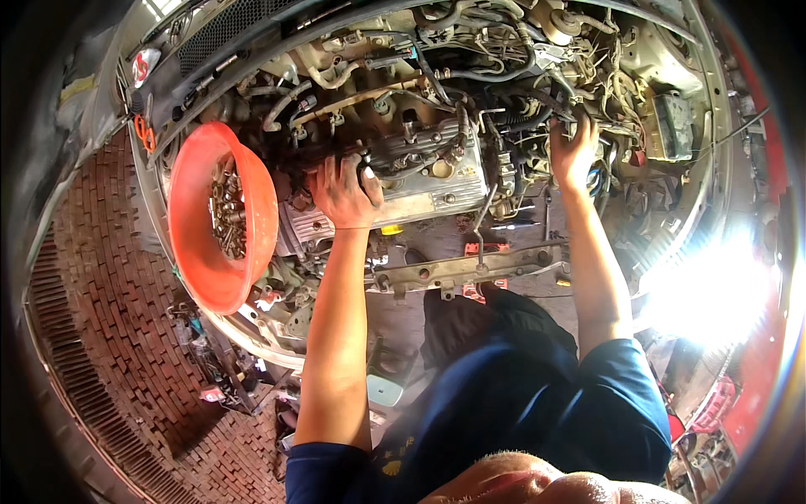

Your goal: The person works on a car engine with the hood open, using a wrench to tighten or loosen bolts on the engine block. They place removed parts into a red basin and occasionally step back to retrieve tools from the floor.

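My left hand (346, 195) rests on the left part of the ribbed metal engine cover (420, 202), its grease-darkened fingers stretched over the top. No held thing shows in it. Farther right, my right hand (574, 155) reaches in among the hoses and wires at the engine's right end. Its thumb and fingers are apart, and the fingertips partly vanish among dark hoses (529, 122). Left of my left hand, an orange plastic bowl (262, 210) sits tilted on the car's edge, with many small metal parts (227, 210) inside.
A metal crossbar (470, 267) runs between me and the engine. Red-handled scissors (144, 133) lie at the far left edge. A bright lamp (714, 294) glares at the right. Tools and parts (227, 361) lie by the brick floor (126, 277). A pale stool (384, 391) stands below.
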Demonstrator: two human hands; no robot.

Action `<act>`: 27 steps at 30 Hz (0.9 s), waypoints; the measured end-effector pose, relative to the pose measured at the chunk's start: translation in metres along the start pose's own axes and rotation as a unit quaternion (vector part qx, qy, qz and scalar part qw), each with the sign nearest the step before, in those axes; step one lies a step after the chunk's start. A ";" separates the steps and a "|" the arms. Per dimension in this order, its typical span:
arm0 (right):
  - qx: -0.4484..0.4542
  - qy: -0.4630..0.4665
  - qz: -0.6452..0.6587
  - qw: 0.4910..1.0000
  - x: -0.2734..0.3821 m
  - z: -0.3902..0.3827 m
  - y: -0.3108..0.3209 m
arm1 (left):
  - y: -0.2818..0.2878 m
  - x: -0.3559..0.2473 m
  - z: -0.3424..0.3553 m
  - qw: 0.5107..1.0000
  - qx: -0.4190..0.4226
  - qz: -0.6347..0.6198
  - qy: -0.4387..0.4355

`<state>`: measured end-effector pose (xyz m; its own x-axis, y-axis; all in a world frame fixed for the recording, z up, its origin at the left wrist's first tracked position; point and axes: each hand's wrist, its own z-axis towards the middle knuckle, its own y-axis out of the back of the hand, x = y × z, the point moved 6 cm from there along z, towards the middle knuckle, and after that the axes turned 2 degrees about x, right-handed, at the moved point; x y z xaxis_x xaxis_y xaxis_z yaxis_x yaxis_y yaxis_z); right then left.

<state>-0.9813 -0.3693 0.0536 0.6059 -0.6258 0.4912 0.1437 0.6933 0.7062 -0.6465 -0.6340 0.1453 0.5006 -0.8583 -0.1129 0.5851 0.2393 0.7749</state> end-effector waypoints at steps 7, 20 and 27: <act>0.076 -0.001 0.275 0.958 0.127 -0.057 0.035 | -0.002 -0.005 -0.001 1.000 0.012 0.014 -0.015; 0.077 0.036 0.195 0.977 0.147 -0.057 0.022 | -0.007 -0.017 -0.001 0.998 0.045 0.042 -0.025; 0.065 0.053 0.212 0.974 0.147 -0.055 0.024 | -0.006 -0.023 -0.001 0.995 -0.005 0.062 -0.074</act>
<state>-0.8458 -0.4249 0.1144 0.6668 -0.2479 0.7028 -0.2334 0.8262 0.5128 -0.6604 -0.6155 0.1429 0.4700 -0.8794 0.0763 0.5310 0.3508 0.7713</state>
